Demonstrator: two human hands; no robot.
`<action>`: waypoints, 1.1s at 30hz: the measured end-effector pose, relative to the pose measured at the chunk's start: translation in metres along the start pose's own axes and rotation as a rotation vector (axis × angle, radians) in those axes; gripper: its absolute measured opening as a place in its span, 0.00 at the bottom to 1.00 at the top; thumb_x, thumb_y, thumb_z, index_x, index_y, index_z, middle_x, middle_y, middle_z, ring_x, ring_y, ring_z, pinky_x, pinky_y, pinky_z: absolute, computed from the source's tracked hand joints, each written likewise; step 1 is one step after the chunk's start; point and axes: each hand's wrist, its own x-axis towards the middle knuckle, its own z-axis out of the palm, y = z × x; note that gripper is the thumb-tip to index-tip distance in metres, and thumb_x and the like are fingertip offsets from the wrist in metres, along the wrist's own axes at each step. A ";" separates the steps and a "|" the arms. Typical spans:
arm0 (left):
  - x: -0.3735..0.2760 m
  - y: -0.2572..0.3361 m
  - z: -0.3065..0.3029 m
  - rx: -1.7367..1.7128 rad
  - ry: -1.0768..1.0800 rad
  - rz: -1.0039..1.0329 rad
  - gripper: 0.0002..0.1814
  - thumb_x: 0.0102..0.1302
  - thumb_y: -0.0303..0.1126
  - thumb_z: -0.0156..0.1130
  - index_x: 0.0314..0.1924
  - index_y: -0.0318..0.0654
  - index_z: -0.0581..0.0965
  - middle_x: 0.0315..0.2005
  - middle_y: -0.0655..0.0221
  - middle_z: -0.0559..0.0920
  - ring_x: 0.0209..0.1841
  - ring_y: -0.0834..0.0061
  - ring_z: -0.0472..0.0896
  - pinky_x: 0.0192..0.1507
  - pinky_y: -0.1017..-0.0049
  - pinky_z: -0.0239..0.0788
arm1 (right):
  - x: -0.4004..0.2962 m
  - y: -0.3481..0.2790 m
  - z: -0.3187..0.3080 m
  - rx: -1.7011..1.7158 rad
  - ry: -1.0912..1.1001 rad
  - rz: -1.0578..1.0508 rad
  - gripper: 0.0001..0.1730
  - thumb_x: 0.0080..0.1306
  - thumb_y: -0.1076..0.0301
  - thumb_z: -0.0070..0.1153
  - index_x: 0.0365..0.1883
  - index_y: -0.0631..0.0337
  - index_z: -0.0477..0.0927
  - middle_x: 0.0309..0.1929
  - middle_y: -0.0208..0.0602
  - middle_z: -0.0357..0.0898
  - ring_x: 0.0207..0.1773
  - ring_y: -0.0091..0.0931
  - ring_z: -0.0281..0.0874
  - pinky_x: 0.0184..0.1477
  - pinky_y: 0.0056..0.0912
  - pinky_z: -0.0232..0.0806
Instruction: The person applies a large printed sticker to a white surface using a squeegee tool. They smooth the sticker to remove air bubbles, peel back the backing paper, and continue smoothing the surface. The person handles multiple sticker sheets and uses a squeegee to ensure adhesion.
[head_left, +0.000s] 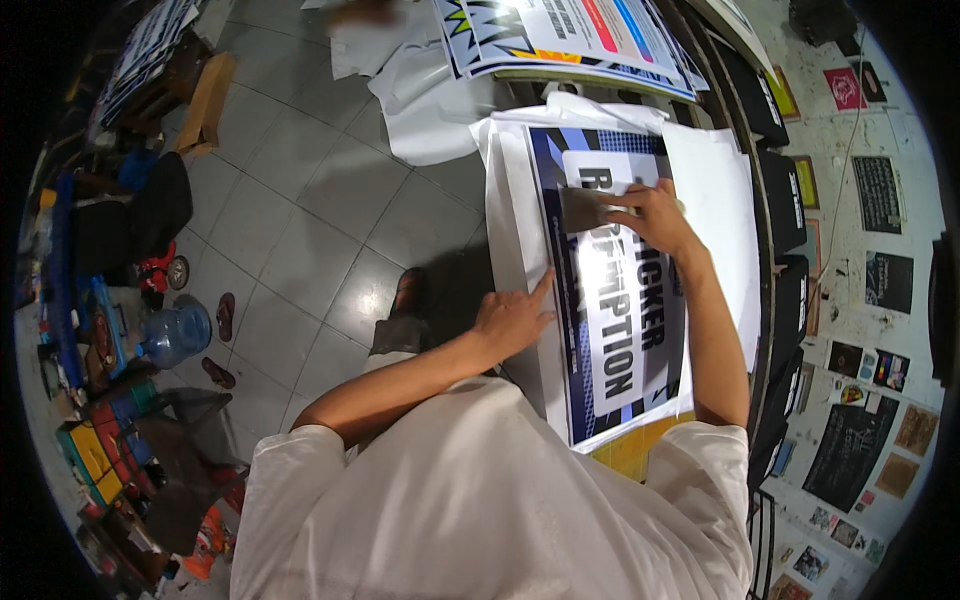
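A printed poster (622, 315) with a blue border and large dark writing lies flat on the worktable in front of me. My right hand (654, 214) holds a flat grey-brown squeegee (582, 210), whose blade rests on the poster's upper left part. At the poster's left edge, my left hand (514, 321) has its fingers apart, and the index fingertip touches or nearly touches the border. White backing paper (514, 217) shows along the left side, and a blank white sheet (712, 195) covers part of the right side.
Several printed sheets (570, 45) are stacked beyond the poster. Crumpled white paper (431, 105) hangs beside the table over the tiled floor (300, 172). Dark boxes (780, 199) line the right wall. A water jug (176, 336) and a cardboard box (206, 105) lie to the left.
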 end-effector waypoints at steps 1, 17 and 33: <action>-0.002 -0.002 -0.003 -0.012 0.020 -0.012 0.45 0.75 0.48 0.61 0.84 0.52 0.52 0.28 0.52 0.86 0.32 0.47 0.88 0.40 0.47 0.79 | -0.019 0.004 -0.005 -0.007 -0.027 0.044 0.14 0.70 0.54 0.64 0.51 0.37 0.92 0.37 0.30 0.89 0.45 0.32 0.82 0.56 0.42 0.55; 0.005 -0.015 0.015 0.175 0.040 0.080 0.47 0.67 0.29 0.57 0.84 0.64 0.54 0.30 0.53 0.86 0.37 0.48 0.87 0.43 0.50 0.79 | -0.146 -0.049 0.058 -0.050 -0.041 -0.050 0.15 0.63 0.57 0.69 0.49 0.39 0.93 0.34 0.24 0.83 0.44 0.25 0.79 0.57 0.40 0.57; -0.009 0.004 -0.001 0.072 -0.027 0.016 0.45 0.69 0.31 0.59 0.83 0.60 0.56 0.34 0.50 0.86 0.42 0.45 0.86 0.49 0.46 0.77 | -0.153 -0.034 0.076 -0.104 0.104 0.122 0.13 0.64 0.58 0.70 0.47 0.36 0.93 0.36 0.29 0.88 0.43 0.27 0.82 0.56 0.40 0.58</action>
